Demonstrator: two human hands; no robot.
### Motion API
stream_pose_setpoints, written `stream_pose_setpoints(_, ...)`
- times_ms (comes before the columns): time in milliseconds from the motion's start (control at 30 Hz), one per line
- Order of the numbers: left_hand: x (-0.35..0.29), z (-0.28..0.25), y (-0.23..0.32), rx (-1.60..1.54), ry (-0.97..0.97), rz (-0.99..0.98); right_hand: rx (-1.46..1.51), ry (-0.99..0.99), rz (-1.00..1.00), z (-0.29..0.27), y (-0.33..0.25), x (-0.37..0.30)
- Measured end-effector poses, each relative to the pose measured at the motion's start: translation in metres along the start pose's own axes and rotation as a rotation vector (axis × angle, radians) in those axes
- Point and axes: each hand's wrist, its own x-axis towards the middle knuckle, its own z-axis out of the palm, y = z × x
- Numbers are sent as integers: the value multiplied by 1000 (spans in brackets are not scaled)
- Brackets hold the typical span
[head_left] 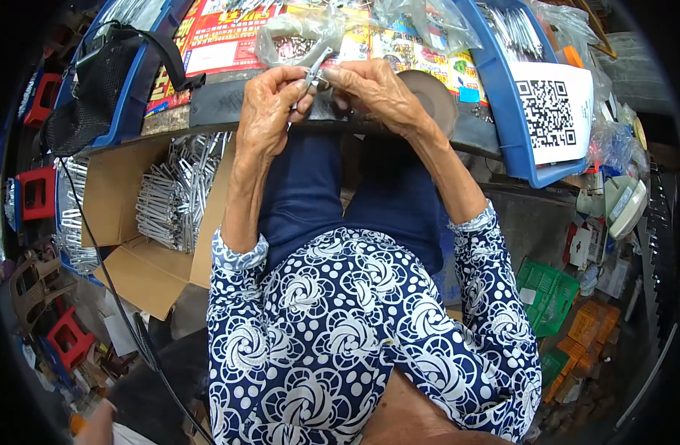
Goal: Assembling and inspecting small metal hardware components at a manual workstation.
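Both my hands meet over the table's near edge. Between the thumb and fingers of my left hand [269,107] is a narrow silver metal fitting [317,68], tilted with its tip pointing up and away. My right hand [375,90] is pinched beside the fitting's middle, and something small seems to be at its fingertips, too small to name. Just beyond the fitting lies a clear plastic bag [289,46] with small metal pieces in it. A round brown disc [431,100] sits to the right, next to my right wrist.
Blue bins [519,137] of metal parts flank the table, the right one bearing a printed code sheet [553,113]. A cardboard box [114,196] of metal strips stands below left. A black mesh bag [95,89] hangs at left; a black cable [106,274] runs down. Green crates [551,297] lie right.
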Motion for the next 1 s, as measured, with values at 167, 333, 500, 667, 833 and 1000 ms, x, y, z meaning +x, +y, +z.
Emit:
stream_pose_setpoints(167, 2, -1, -3, -12, -4, -3, -105, 151, -94, 10, 2, 2)
stream_pose_setpoints(333, 2, -3, -4, -19, -15, 10, -120, 182, -130, 8, 15, 6)
stream_pose_setpoints(500, 1, -3, -2, -26, 12, 10, 20, 146, -74, 12, 1, -1)
stream_pose_setpoints(667, 2, -2, -2, -15, 15, -5, 82, 63, -8, 7, 3, -1)
stream_pose_setpoints(833, 1, -1, -2, -22, -5, -3, 129, 81, 22, 9, 2, 0)
stream_pose_setpoints(1000, 2, -4, -6, -37, -29, -9, -104, 207, -137, 13, 8, 5)
